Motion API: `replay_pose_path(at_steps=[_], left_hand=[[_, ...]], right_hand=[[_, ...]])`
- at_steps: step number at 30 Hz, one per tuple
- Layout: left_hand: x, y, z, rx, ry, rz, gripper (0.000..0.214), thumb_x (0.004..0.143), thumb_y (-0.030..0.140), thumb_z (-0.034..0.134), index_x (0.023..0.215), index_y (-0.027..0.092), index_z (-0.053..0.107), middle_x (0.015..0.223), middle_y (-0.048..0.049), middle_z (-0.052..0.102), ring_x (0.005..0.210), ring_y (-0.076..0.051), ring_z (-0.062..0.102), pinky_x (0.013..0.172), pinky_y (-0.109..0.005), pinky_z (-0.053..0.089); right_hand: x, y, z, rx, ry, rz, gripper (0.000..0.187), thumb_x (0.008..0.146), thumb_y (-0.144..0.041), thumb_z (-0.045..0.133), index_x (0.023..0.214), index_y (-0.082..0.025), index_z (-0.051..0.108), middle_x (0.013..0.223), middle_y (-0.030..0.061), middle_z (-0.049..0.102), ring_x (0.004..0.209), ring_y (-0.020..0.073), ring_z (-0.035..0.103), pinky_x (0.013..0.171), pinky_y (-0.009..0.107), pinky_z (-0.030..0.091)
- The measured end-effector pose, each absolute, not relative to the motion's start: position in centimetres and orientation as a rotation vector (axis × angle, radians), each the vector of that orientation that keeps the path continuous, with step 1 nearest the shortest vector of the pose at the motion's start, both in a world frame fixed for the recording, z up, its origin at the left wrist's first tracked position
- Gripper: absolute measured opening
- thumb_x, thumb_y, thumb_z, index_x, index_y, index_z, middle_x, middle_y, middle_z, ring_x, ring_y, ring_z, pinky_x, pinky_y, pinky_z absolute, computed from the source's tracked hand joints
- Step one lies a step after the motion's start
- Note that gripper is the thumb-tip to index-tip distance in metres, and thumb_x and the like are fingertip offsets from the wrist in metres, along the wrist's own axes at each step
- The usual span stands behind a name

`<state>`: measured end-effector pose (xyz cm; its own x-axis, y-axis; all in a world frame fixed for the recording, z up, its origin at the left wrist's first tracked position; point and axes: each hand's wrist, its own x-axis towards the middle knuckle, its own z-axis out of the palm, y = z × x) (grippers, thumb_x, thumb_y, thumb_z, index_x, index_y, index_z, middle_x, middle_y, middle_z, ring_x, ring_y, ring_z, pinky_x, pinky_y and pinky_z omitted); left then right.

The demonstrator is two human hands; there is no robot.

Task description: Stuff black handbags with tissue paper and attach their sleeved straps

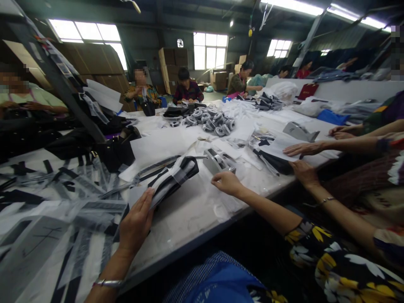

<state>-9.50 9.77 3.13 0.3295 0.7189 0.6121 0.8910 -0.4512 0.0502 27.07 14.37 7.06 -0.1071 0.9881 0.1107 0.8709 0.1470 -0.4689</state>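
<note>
My left hand (pixel 136 223) lies flat, fingers stretched out, on the near end of a black strap bundle in clear plastic wrap (pixel 175 176) on the white table (pixel 202 210). A thin bracelet is on that wrist. My right hand (pixel 227 183), on an arm with a flowered sleeve, rests knuckles up with its fingers curled under, just in front of a grey tape dispenser (pixel 217 162). What the curled fingers hold, if anything, is hidden.
Loose plastic sleeves and black straps (pixel 63 198) cover the table's left side, beside black bags (pixel 116 147). Grey rolled pieces (pixel 211 120) are piled mid-table. A co-worker's hands (pixel 303 162) work on black pieces at the right. Several people sit along the far edge.
</note>
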Motion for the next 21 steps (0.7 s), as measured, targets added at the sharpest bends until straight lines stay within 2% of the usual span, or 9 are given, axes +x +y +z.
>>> replay_pose_path(at_steps=[4,6,8,10,12,15,17,18,21], left_hand=[[-9.7,9.8,3.0,-2.307,-1.464,-0.847,0.066,0.098,0.02,0.05,0.157,0.027,0.022,0.149,-0.0063,0.051,0.127,-0.025,0.058,0.099,-0.036,0.052],[-9.7,9.8,3.0,-2.302,-1.476,-0.864,0.066,0.097,0.02,0.05,0.157,0.027,0.022,0.15,-0.0063,0.05,0.128,-0.025,0.057,0.102,-0.036,0.05],[-9.8,9.8,3.2,-2.3,-1.492,-0.875,0.067,0.097,0.019,0.051,0.157,0.027,0.023,0.151,-0.0062,0.049,0.13,-0.025,0.056,0.104,-0.036,0.048],[-9.8,9.7,3.3,-2.305,-1.511,-0.887,0.067,0.097,0.018,0.051,0.157,0.026,0.023,0.152,-0.0059,0.048,0.131,-0.024,0.054,0.106,-0.036,0.046],[-9.9,9.7,3.4,-2.317,-1.523,-0.902,0.067,0.097,0.017,0.051,0.157,0.026,0.024,0.152,-0.0057,0.047,0.132,-0.024,0.053,0.108,-0.036,0.044],[-9.8,9.7,3.6,-2.316,-1.529,-0.928,0.067,0.096,0.016,0.051,0.157,0.027,0.024,0.151,-0.006,0.048,0.132,-0.024,0.053,0.109,-0.036,0.044],[-9.7,9.8,3.7,-2.301,-1.531,-0.946,0.068,0.096,0.016,0.05,0.157,0.028,0.023,0.151,-0.0059,0.049,0.132,-0.024,0.054,0.109,-0.036,0.044],[-9.7,9.8,3.7,-2.294,-1.535,-0.953,0.068,0.096,0.015,0.05,0.157,0.028,0.023,0.151,-0.0057,0.049,0.131,-0.024,0.054,0.108,-0.035,0.045],[-9.6,9.8,3.8,-2.284,-1.542,-0.965,0.068,0.097,0.015,0.05,0.157,0.03,0.021,0.151,-0.0053,0.049,0.132,-0.023,0.054,0.108,-0.035,0.045]], right_hand=[[24.5,12.4,8.0,-1.503,-2.104,0.515,0.016,0.091,-0.023,0.058,0.098,-0.018,0.072,0.112,0.0064,0.075,0.106,0.0198,0.068,0.096,0.03,0.049],[22.6,10.3,7.9,-1.339,-2.195,0.616,0.015,0.09,-0.02,0.06,0.099,-0.02,0.072,0.117,0.0047,0.073,0.108,0.0177,0.068,0.097,0.028,0.048],[20.9,8.3,7.4,-1.17,-2.328,0.76,0.013,0.085,-0.022,0.069,0.097,-0.022,0.073,0.109,0.0019,0.076,0.098,0.0163,0.071,0.088,0.023,0.051],[19.8,7.1,6.5,-1.13,-2.378,0.835,0.011,0.082,-0.029,0.074,0.091,-0.023,0.075,0.092,-0.0003,0.078,0.082,0.0153,0.072,0.076,0.02,0.052],[19.3,7.2,5.6,-1.259,-2.298,0.771,0.016,0.09,-0.034,0.066,0.091,-0.021,0.074,0.085,0.0026,0.076,0.079,0.0167,0.07,0.075,0.023,0.052],[18.9,9.8,4.2,-1.465,-2.115,0.585,0.023,0.098,-0.023,0.051,0.11,-0.016,0.069,0.109,0.0124,0.071,0.104,0.0223,0.065,0.094,0.034,0.048],[18.8,12.3,3.5,-1.507,-2.086,0.546,0.032,0.091,-0.016,0.06,0.123,-0.015,0.064,0.129,0.016,0.063,0.122,0.0264,0.056,0.105,0.039,0.041],[18.8,13.5,3.2,-1.513,-2.095,0.554,0.037,0.086,-0.014,0.066,0.123,-0.016,0.065,0.132,0.0163,0.061,0.125,0.0282,0.054,0.107,0.041,0.04],[18.8,16.5,2.5,-1.499,-2.149,0.645,0.024,0.078,-0.011,0.072,0.102,-0.016,0.075,0.116,0.0144,0.071,0.115,0.0302,0.061,0.102,0.04,0.045]])
